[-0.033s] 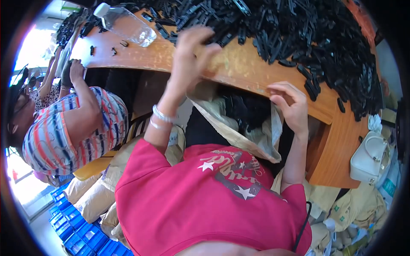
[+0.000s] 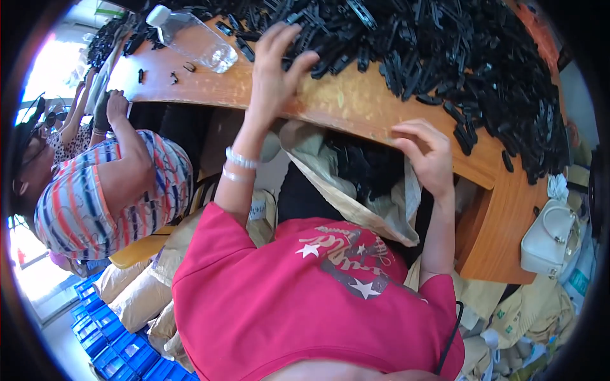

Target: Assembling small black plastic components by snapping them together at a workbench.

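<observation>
While the left hand (image 2: 274, 66) is spread on the pile of black clips (image 2: 438, 57) at top centre and the bag (image 2: 356, 190) mouth is pinched by the right hand (image 2: 427, 155) (below the table (image 2: 356, 105) edge), clips could be swept past the bag.

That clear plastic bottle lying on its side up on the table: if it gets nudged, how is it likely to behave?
The clear bottle lies on its side on the wooden table, so it would probably roll rather than tip. It looks nearly empty, so likely light and easily shoved. Its cap seems on, so a spill looks unlikely. The left hand is closest to it.
</observation>
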Tool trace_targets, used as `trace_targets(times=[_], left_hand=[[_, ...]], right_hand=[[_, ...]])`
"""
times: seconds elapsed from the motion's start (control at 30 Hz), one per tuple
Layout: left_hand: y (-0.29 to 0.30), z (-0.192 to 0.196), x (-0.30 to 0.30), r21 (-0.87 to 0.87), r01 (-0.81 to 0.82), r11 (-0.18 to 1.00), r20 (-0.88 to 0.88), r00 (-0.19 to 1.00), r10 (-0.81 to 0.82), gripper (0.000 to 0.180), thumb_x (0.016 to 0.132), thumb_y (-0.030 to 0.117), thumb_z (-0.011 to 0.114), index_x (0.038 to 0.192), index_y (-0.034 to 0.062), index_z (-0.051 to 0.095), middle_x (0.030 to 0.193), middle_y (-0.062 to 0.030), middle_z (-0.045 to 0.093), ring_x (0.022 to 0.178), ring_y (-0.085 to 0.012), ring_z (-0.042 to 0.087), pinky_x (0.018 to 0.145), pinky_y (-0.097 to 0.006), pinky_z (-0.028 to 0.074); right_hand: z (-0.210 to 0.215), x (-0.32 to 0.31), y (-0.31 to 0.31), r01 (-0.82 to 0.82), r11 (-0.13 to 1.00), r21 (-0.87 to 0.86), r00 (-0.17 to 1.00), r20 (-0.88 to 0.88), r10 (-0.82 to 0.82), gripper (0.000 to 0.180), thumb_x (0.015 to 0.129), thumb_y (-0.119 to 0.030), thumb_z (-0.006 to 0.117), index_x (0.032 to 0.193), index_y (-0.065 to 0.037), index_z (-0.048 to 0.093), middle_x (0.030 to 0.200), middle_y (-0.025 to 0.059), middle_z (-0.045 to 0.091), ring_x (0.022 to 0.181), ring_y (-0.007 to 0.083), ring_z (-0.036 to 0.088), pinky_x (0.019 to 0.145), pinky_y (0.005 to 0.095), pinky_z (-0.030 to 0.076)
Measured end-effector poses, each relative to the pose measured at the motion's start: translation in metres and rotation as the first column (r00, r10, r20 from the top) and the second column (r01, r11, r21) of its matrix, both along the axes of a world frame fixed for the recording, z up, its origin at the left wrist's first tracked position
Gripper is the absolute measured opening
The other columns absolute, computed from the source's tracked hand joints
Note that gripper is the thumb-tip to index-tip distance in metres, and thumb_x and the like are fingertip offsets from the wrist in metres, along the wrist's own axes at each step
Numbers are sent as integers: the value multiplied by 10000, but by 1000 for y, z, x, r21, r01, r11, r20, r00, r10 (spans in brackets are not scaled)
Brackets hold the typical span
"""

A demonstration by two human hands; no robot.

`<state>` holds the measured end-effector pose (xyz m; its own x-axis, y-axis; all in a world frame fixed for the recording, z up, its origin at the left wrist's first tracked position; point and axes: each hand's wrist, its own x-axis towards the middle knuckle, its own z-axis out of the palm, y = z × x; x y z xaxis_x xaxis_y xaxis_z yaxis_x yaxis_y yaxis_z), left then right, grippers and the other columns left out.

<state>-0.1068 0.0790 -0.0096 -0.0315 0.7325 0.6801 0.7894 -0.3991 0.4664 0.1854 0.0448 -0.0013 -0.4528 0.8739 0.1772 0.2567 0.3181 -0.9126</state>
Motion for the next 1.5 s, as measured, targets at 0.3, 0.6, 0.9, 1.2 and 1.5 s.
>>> trace_targets(times=[0.3, 0.6, 0.9, 1.2, 1.5], left_hand=[[60, -37, -7, -90, -41, 995, -25, 999, 39, 540, 752, 439, 712, 1243, 263, 571, 1407, -283, 293, 1252, -468, 337, 1027, -489, 342], [33, -36, 55, -85, 89, 992, -67, 993, -95, 498, 747, 323, 671, 1217, 199, 564, 1327, -276, 395, 1235, -488, 325, 1016, -521, 319], [36, -40, 61, -42, 207, 977, 100, 974, -202, 531, 764, 224, 688, 1259, 111, 533, 1157, -227, 510, 1196, -459, 384, 1024, -511, 323], [-1, -47, 38, -184, -38, 982, 40, 998, 46, 641, 778, 461, 688, 1331, 211, 483, 1418, -314, 265, 1312, -498, 234, 1067, -522, 257], [-6, -45, 72, -40, -56, 998, -13, 998, 56, 646, 743, 431, 734, 1284, 146, 525, 1377, -284, 347, 1294, -482, 274, 1067, -536, 228]], right_hand=[[-29, -115, 45, -255, 699, 668, 931, 365, -9, 681, 714, -433, 706, 1326, -232, 488, 1484, 120, 260, 1399, 296, 171, 1089, 597, 102], [-38, -86, 31, -180, 769, 613, 917, 387, -95, 987, 603, -396, 794, 1443, -245, 299, 1518, 147, 179, 1413, 332, 127, 1067, 652, 22], [-43, -82, 27, -92, 719, 689, 928, 321, -189, 829, 745, -362, 693, 1453, -227, 282, 1508, 138, 225, 1404, 328, 170, 1051, 664, 49], [-49, -66, 35, 115, 730, 674, 914, 216, -344, 384, 862, -294, 596, 1223, -164, 602, 1415, 137, 400, 1353, 308, 299, 1086, 609, 75], [-51, -46, 18, 129, 712, 690, 894, 229, -385, 480, 835, -294, 655, 1263, -99, 560, 1443, 135, 372, 1363, 318, 290, 1097, 560, 145]])
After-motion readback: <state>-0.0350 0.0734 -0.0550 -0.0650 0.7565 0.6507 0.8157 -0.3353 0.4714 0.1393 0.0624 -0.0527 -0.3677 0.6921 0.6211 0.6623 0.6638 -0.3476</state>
